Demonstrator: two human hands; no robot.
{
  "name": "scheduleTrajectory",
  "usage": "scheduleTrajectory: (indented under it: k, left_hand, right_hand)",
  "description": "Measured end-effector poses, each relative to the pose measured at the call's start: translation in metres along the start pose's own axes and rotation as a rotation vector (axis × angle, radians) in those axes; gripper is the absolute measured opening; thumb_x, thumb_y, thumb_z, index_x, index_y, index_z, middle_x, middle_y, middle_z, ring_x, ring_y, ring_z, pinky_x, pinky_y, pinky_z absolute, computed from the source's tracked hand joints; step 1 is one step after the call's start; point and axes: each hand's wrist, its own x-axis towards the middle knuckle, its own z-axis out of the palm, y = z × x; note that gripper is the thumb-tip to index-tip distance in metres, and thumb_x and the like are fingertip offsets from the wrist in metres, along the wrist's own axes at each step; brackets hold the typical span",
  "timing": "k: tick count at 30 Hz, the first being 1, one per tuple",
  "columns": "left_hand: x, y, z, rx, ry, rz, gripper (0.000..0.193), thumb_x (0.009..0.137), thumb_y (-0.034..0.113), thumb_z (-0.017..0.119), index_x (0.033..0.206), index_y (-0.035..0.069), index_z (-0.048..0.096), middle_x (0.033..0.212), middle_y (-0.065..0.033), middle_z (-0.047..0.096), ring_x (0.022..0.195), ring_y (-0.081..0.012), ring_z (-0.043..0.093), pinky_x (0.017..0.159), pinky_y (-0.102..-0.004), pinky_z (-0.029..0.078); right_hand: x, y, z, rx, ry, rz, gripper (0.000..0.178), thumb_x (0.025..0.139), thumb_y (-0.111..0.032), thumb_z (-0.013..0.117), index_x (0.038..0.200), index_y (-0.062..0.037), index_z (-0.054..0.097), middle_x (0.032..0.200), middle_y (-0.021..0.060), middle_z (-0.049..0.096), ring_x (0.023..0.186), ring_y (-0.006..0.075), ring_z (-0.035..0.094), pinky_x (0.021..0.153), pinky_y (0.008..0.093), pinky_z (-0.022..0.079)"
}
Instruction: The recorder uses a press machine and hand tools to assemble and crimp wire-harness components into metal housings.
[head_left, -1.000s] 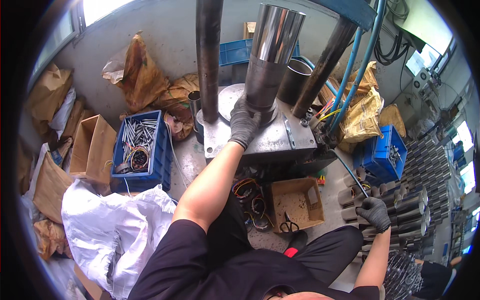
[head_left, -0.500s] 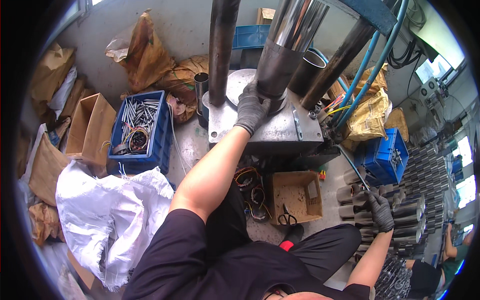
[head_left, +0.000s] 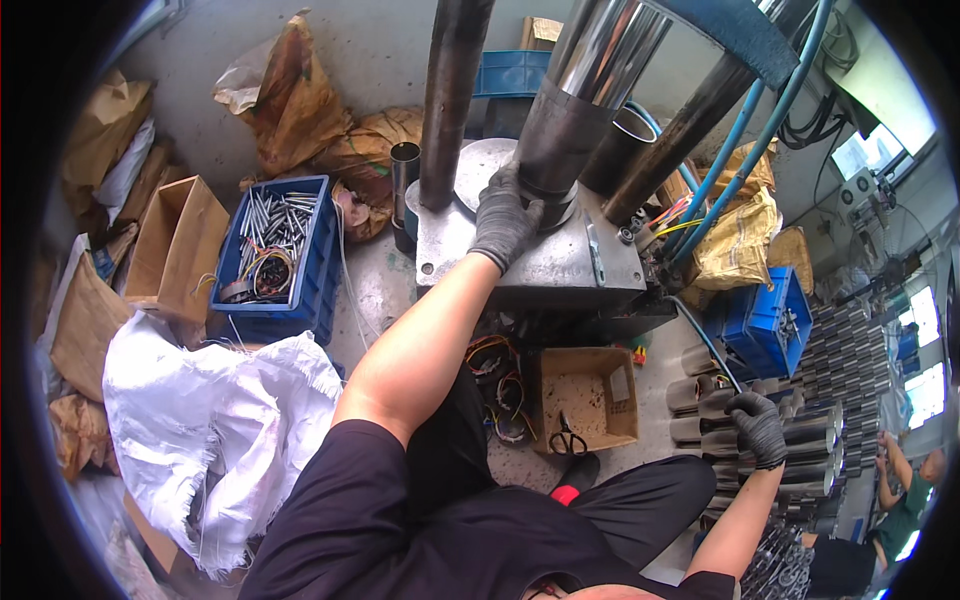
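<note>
My left hand point(head_left: 505, 222), in a grey work glove, rests against the lower part of a dark metal cylinder point(head_left: 566, 130) that stands upright on the press plate point(head_left: 470, 262). Its fingers curl along the cylinder's left side, with the thumb across the front. Above, a shiny steel ram point(head_left: 628, 50) meets the cylinder's top. Out to the right, my right hand point(head_left: 760, 430), gloved alike, is closed round the end of a thin lever rod point(head_left: 712, 345) that runs down from the machine. A slim light-blue tool point(head_left: 596, 255) lies on the plate's right side.
Dark posts point(head_left: 452, 100) flank the cylinder, with blue hoses point(head_left: 735, 140) at right. Below stands a cardboard box point(head_left: 610, 440) with black scissors point(head_left: 567, 437). A blue crate point(head_left: 318, 270) of metal rods stands left, near a white sack point(head_left: 270, 400). Metal tubes point(head_left: 815, 430) fill the right; another person point(head_left: 910, 500) is beyond.
Both hands keep their holds, the right one shifting only slightly. The view has moved a little. At far right, the other person's arms and body have shifted.
</note>
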Motion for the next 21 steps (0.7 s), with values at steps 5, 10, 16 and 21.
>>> scheduleTrajectory:
  k: [5,10,16,21]
  left_hand:
    - [0.0,-0.002,0.001,-0.01,0.002,0.012,0.076,0.084,0.02,0.076,0.15,0.003,0.042,0.142,-0.0267,0.052,0.132,-0.0423,0.052,0.115,-0.0473,0.042]
    - [0.0,0.002,-0.001,0.016,-0.01,-0.003,0.077,0.084,0.02,0.076,0.151,0.003,0.042,0.143,-0.0268,0.051,0.133,-0.0423,0.051,0.115,-0.0471,0.042]
    - [0.001,0.002,0.0,0.014,-0.002,0.005,0.077,0.084,0.019,0.076,0.151,0.002,0.042,0.143,-0.0265,0.051,0.134,-0.0422,0.051,0.116,-0.047,0.041]
    - [0.0,-0.001,0.001,0.034,0.021,0.009,0.077,0.083,0.018,0.077,0.151,0.002,0.042,0.143,-0.0265,0.052,0.133,-0.0424,0.051,0.115,-0.0472,0.042]
  right_hand:
    - [-0.003,-0.004,0.003,0.033,0.04,0.041,0.014,0.086,0.003,0.07,0.1,0.0017,0.071,0.087,0.0042,0.071,0.081,0.0132,0.065,0.076,0.0299,0.052]
    - [-0.001,-0.002,0.003,0.013,0.046,0.029,0.014,0.086,0.002,0.072,0.1,0.0013,0.071,0.087,0.0037,0.07,0.081,0.0129,0.064,0.076,0.0295,0.052]
    - [0.0,0.008,-0.003,0.011,0.019,-0.021,0.017,0.086,0.003,0.068,0.103,0.0019,0.071,0.094,0.0051,0.07,0.088,0.014,0.065,0.083,0.0297,0.052]
    - [0.016,-0.016,-0.013,-0.002,-0.022,-0.107,0.021,0.088,0.0,0.07,0.109,0.001,0.07,0.113,0.0088,0.069,0.104,0.0155,0.064,0.091,0.0307,0.051]
